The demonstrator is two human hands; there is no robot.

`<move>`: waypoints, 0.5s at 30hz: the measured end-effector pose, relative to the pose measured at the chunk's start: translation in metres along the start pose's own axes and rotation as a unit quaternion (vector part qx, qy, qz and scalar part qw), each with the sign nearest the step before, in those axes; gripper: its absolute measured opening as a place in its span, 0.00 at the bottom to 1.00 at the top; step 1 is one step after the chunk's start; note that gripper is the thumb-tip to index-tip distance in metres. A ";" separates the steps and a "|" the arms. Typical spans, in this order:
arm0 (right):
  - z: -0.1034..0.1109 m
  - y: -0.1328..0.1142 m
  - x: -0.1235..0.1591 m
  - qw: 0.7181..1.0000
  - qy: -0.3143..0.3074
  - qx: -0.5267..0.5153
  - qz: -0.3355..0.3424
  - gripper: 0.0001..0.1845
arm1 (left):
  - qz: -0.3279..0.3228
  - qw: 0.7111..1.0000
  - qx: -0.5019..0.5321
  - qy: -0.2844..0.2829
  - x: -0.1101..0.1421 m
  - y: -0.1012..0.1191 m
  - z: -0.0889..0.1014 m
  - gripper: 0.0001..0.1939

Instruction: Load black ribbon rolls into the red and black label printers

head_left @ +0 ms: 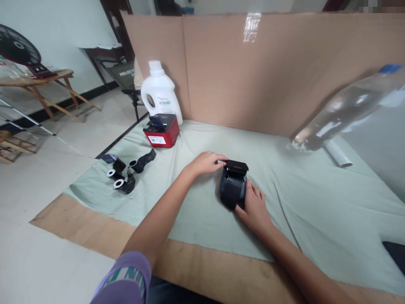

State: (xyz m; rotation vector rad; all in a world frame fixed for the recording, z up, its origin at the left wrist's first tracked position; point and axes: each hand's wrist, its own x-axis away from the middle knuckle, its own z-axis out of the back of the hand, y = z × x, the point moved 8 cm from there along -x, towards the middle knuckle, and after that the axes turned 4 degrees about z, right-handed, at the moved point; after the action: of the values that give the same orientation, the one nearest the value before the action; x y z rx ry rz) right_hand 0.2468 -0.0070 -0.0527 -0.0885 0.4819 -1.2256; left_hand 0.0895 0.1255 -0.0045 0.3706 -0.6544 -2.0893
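Note:
A small black portable printer (233, 185) lies on the pale green cloth in front of me, its lid (236, 166) raised at the far end. A wide black strip covers much of its near part; I cannot tell whether this is paper or film. My left hand (207, 163) pinches the left corner of the lid between thumb and fingers. Around the printer's right side, my right hand (255, 206) is closed, thumb at the near edge. Further left on the cloth lie several black rolls with white cores (119, 184), some with loose, curling ends.
A red and black boxy device (162, 131) stands before a white jug (161, 90) at the back left. Cardboard (253, 76) walls the rear. A large clear bottle (338, 112) leans at the right, near a white tube (338, 154). The wooden table edge (202, 257) is nearest me.

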 end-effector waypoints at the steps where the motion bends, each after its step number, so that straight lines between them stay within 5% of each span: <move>1: 0.000 0.000 0.000 1.000 0.000 -0.001 0.000 0.50 | 0.008 0.999 0.030 0.018 -0.003 -0.002 -0.003 0.19; 7: 0.000 0.000 -0.001 1.000 -0.013 -0.006 -0.005 0.49 | 0.147 0.970 0.169 0.094 -0.018 -0.029 -0.032 0.25; 10: -0.001 0.000 -0.001 1.000 -0.013 -0.004 -0.004 0.49 | 0.179 0.965 0.135 0.140 -0.013 -0.026 -0.023 0.24; 13: -0.001 0.001 0.000 1.000 -0.011 0.000 0.000 0.50 | 0.136 0.975 0.054 0.169 -0.007 -0.003 -0.002 0.18; 15: -0.002 0.001 0.000 1.000 -0.012 0.004 0.000 0.50 | 0.045 0.992 -0.002 0.117 -0.009 0.024 -0.002 0.15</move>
State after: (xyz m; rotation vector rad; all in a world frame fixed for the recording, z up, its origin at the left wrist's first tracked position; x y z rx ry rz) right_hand 0.2469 -0.0064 -0.0547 -0.0957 0.4570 -1.2252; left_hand 0.1120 0.1211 0.0080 0.5632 -0.5172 -1.9256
